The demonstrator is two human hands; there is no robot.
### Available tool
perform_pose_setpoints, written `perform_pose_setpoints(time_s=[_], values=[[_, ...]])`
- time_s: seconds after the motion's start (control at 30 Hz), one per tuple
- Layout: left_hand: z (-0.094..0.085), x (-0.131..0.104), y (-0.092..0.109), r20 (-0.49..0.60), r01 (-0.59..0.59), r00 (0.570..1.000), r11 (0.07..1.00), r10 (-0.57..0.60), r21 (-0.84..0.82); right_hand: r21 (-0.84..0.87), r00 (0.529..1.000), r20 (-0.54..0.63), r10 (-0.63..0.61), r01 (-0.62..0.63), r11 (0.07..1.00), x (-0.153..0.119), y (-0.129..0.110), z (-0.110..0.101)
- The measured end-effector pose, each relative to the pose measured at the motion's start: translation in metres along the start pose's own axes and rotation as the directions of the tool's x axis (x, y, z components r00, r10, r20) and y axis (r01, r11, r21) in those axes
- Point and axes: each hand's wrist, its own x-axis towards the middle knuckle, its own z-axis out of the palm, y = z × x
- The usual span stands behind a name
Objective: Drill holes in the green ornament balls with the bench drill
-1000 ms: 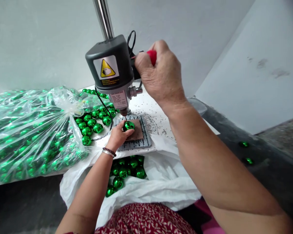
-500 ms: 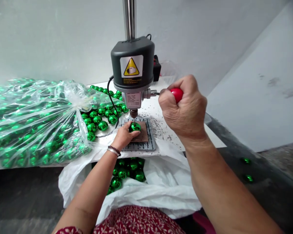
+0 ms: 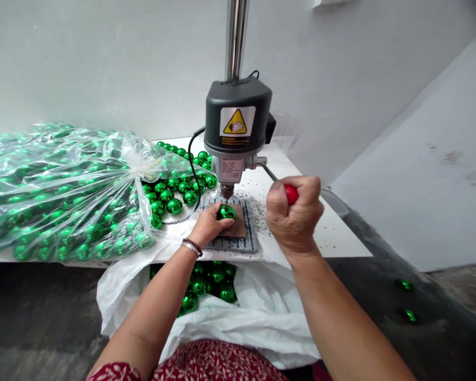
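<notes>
Near the frame's centre, the green ball (image 3: 227,212) sits on the brown board (image 3: 240,228), under the drill chuck (image 3: 227,190). The left hand (image 3: 209,225), which is nearer, grips its left side; the right hand (image 3: 295,218) is closed around the red knob (image 3: 291,194).

Above the left hand (image 3: 208,226), the rounded dark-grey drill head (image 3: 238,116) blocks the way. Loose shiny green balls (image 3: 174,206) and a thin black cable (image 3: 191,159) obstruct its left side. Right of the right hand (image 3: 295,214), the flat white tabletop (image 3: 337,243) leaves passing room.
</notes>
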Motion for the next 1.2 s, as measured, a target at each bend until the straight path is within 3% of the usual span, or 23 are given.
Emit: perform_pose_setpoints(time_s=[0.13,0.2,0.27,0.3,0.4,0.5,0.6,0.67,0.73,0.8,0.87,0.93,1.03,1.13,1.2], values=[[0.000,0.001,-0.001,0.007,0.009,1.000,1.000,-0.009,-0.010,0.071,0.999,-0.010,0.037,-0.037,0.997,0.000,-0.001,0.002],[0.001,0.002,0.001,0.005,0.022,1.000,1.000,-0.022,0.004,0.117,0.994,-0.004,0.111,-0.110,0.987,0.019,-0.006,0.003],[0.002,0.001,0.003,-0.015,0.038,0.999,0.999,-0.037,0.030,0.132,0.975,0.077,0.209,-0.218,0.967,0.045,-0.012,0.006],[0.002,-0.001,0.005,-0.029,0.041,0.999,0.999,-0.040,0.035,0.123,0.959,0.139,0.249,-0.266,0.956,0.059,-0.015,0.007],[-0.004,-0.013,0.004,-0.037,0.008,0.999,1.000,-0.008,-0.001,0.073,0.929,0.174,0.327,-0.343,0.936,0.086,-0.021,0.009],[-0.023,-0.032,-0.005,0.132,-0.049,0.990,0.998,0.054,-0.040,0.061,0.912,0.180,0.370,-0.386,0.921,0.090,-0.023,0.011],[-0.049,-0.046,-0.018,0.304,-0.016,0.952,0.999,0.026,-0.036,0.056,0.916,0.163,0.366,-0.379,0.924,0.085,-0.022,0.012],[-0.065,-0.046,-0.026,0.238,0.023,0.971,1.000,-0.024,0.003,0.043,0.927,0.145,0.345,-0.354,0.934,0.082,-0.020,0.012],[-0.077,-0.036,-0.031,0.052,0.057,0.997,0.992,-0.063,0.113,0.025,0.938,0.131,0.320,-0.326,0.945,0.082,-0.018,0.013],[-0.085,-0.020,-0.035,-0.160,0.157,0.981,0.942,-0.113,0.298,0.009,0.942,0.121,0.312,-0.315,0.949,0.082,-0.017,0.013],[-0.089,-0.004,-0.039,-0.280,0.302,0.942,0.839,-0.187,0.453,-0.007,0.941,0.119,0.317,-0.318,0.948,0.082,-0.017,0.012],[-0.089,0.007,-0.044,-0.259,0.365,0.930,0.753,-0.262,0.548,-0.013,0.937,0.128,0.325,-0.327,0.945,0.082,-0.018,0.012],[-0.086,0.011,-0.051,-0.136,0.313,0.946,0.719,-0.294,0.621,-0.001,0.925,0.135,0.356,-0.359,0.933,0.083,-0.022,0.011],[-0.087,0.003,-0.052,-0.117,0.233,0.972,0.764,-0.204,0.602,0.007,0.909,0.142,0.391,-0.396,0.918,0.083,-0.025,0.010],[-0.089,-0.004,-0.045,-0.116,0.170,0.985,0.858,-0.130,0.485,0.017,0.907,0.149,0.393,-0.399,0.917,0.082,-0.025,0.010]])
